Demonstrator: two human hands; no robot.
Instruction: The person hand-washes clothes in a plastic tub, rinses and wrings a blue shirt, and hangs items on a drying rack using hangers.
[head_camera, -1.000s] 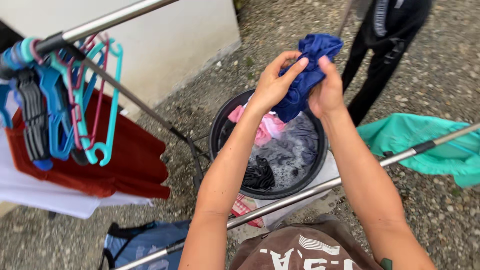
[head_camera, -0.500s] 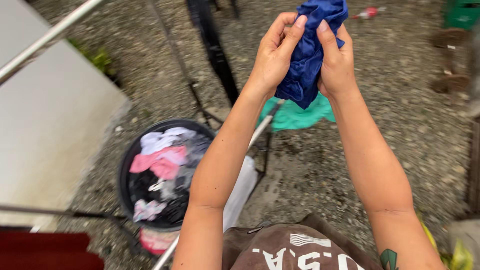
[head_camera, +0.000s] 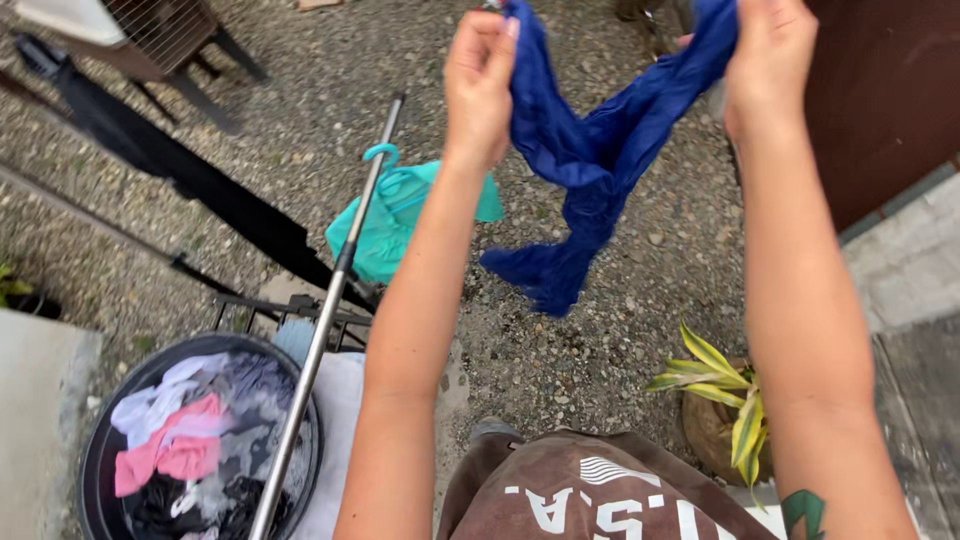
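- Left hand (head_camera: 480, 85) and right hand (head_camera: 768, 55) each pinch an edge of the blue cloth (head_camera: 585, 160), fingers clenched.
- Cloth sags above the gravel (head_camera: 590, 340), right of the rail (head_camera: 335, 290).

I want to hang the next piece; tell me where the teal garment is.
In the head view, the teal garment hangs on a hanger from the metal rail, left of the left hand, above the black laundry tub.

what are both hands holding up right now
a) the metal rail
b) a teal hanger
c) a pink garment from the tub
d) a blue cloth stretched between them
d: the left hand and right hand each grip an end of the blue cloth, which sags between them.
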